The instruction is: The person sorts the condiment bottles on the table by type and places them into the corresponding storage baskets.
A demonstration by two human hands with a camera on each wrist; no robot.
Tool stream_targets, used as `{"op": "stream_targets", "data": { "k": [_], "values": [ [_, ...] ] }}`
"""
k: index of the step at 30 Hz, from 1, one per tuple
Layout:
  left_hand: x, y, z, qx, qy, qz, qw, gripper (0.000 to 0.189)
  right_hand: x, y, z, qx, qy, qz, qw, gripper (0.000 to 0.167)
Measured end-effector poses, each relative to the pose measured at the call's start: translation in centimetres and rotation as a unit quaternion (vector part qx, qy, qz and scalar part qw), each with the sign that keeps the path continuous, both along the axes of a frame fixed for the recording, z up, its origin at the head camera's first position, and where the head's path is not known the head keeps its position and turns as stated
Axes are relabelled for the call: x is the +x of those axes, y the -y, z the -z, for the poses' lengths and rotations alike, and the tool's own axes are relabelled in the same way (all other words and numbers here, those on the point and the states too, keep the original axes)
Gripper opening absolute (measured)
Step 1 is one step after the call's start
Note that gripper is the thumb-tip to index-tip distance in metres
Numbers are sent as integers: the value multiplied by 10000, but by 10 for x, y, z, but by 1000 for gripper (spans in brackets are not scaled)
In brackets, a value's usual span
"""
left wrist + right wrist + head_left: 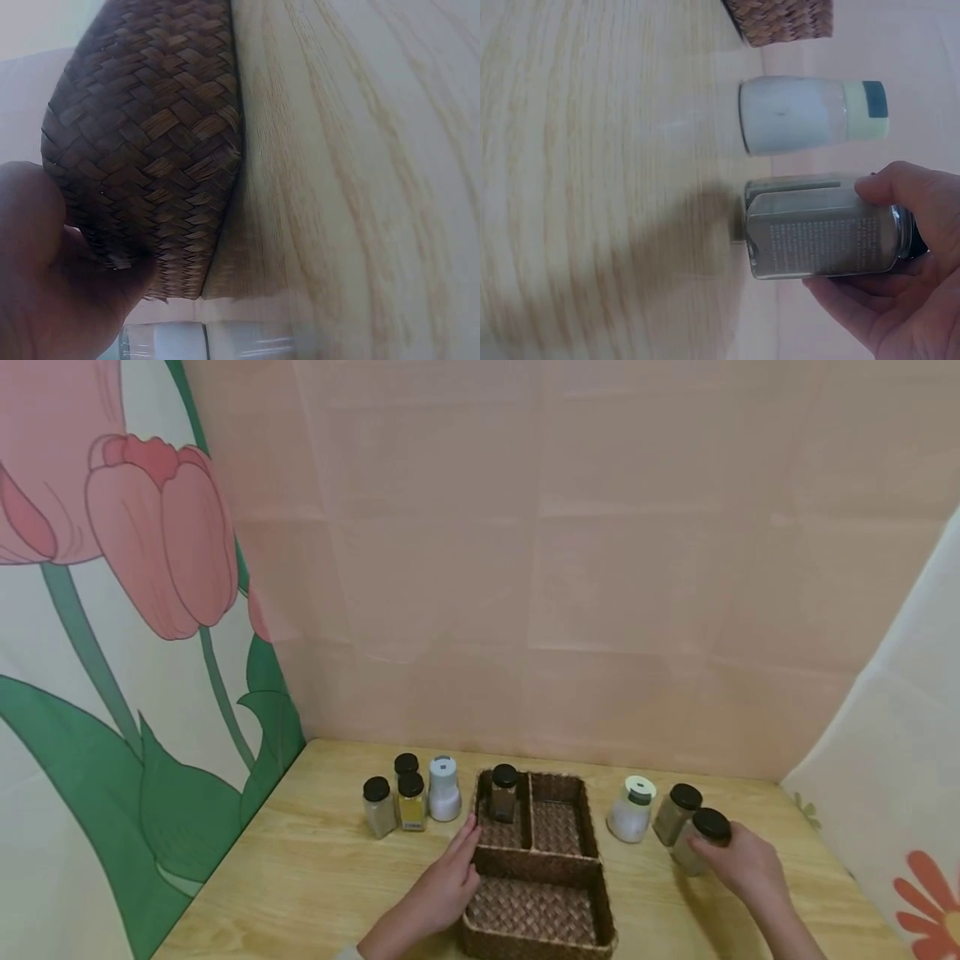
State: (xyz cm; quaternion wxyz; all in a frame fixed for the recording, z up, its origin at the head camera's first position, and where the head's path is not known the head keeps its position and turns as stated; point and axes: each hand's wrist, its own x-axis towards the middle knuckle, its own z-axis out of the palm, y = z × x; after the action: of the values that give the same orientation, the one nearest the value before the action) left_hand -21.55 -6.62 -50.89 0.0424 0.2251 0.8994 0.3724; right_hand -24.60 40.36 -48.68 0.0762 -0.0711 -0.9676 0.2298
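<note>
My right hand grips a clear spice jar by its upper part, near the black lid. The jar has small print on its side, and its base is close over the wooden table. Just behind it stands a second black-lidded jar, partly hidden in the right wrist view. My left hand rests against the left wall of a brown woven basket, its fingers extended along the side. The basket has three compartments; a black-lidded jar stands in the back left one.
Left of the basket stand several containers: a pale jar, a yellow-filled jar, another black-lidded jar behind, and a white shaker. A white shaker with a pale green top stands right of the basket. Printed cloths surround the table.
</note>
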Motion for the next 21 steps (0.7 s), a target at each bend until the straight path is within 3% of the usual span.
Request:
{"op": "stream_targets", "data": {
  "k": [9,21],
  "values": [
    [-1,0,2,23,-69,13,10000,56,6,5,-12,104,-169,-71,9998,69],
    [-1,0,3,38,-29,33,10000,56,10,14,-32,51,49,-131,9999,60]
  ]
}}
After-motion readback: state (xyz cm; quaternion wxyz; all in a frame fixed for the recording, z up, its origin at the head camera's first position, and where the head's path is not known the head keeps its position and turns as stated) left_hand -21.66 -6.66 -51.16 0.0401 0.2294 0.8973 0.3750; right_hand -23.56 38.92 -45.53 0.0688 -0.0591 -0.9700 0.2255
